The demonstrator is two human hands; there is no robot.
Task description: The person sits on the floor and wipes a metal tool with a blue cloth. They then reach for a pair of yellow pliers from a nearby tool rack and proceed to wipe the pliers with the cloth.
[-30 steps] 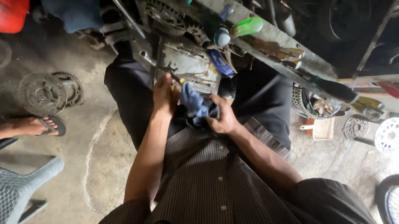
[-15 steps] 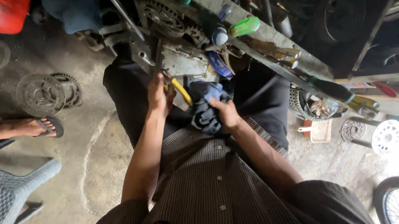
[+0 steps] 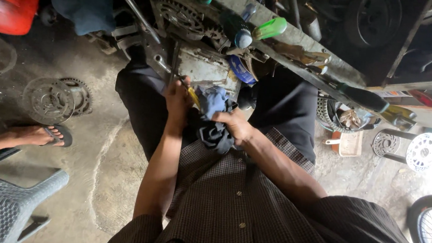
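Fig.: L hand (image 3: 177, 101) gripped yellow-handled tool (image 3: 193, 96), R hand (image 3: 234, 124) clutched blue rag (image 3: 212, 117) just beside it, near the far workbench (image 3: 292, 39); best wiped w/ tool held steady, rag wrapped tight.

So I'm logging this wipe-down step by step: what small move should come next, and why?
Probably draw the crumpled blue cloth further along the yellow-handled tool. The left hand grips the tool, the right hand bunches the cloth against it, and part of the yellow handle shows uncovered.
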